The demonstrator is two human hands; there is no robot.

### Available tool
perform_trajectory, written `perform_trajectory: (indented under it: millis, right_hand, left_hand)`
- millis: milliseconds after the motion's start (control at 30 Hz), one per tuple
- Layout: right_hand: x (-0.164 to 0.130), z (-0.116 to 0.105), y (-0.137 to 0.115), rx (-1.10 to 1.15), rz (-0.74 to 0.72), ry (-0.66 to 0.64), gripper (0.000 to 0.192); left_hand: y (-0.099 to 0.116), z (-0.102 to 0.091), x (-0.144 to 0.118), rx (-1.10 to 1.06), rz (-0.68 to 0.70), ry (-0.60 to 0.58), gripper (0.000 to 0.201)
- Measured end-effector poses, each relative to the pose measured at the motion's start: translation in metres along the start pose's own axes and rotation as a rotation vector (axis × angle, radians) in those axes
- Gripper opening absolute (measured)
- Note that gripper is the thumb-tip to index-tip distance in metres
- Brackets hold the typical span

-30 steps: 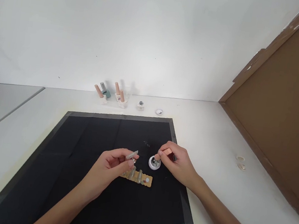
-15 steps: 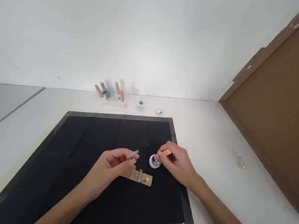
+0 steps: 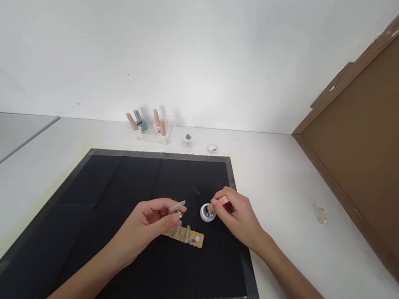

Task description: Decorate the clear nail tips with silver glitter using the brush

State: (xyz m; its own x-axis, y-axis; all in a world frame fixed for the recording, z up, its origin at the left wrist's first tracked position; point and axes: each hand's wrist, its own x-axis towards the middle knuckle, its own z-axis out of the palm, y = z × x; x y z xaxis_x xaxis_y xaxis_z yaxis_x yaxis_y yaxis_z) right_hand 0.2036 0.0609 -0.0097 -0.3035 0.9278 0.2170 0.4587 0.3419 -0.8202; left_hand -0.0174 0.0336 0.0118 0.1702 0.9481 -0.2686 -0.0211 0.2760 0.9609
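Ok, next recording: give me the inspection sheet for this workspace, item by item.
Surface: white table with a black mat taped on it; the tape at the near right corner looks wrinkled.
Job's things: small round jar, open, on the mat; tan strip carrying false nails, lying on the mat; single false nail.
Clutter: nail polish bottles and small pots in a row by the wall; two small rings on the table to the right.
Hands: left hand pinches the single false nail above the strip; right hand holds a small peach piece at the jar's rim.
Cables: nothing seen.
Surroundings: white wall behind; brown cardboard panel at the right.
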Motion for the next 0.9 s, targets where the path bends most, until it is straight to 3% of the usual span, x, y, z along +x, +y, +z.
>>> perform_trajectory:
  millis: [400, 633, 900]
  right_hand:
    - [-0.0003, -0.0020, -0.0033, 0.152, 0.069, 0.046, 0.024]
    - [-0.0009, -0.0045, -0.0055, 0.038, -0.025, 0.136, 0.024]
    - [0.0006, -0.0028, -0.0024, -0.142, -0.095, 0.077, 0.019]
  left_hand:
    - [-0.0005, -0.0006, 0.0014, -0.006, 0.007, -0.009, 0.016]
    - [-0.0012, -0.0005, 0.0000, -0.036, 0.009, -0.021, 0.014]
    - [-0.0016, -0.0018, 0.0003, -0.030, 0.004, -0.030, 0.014]
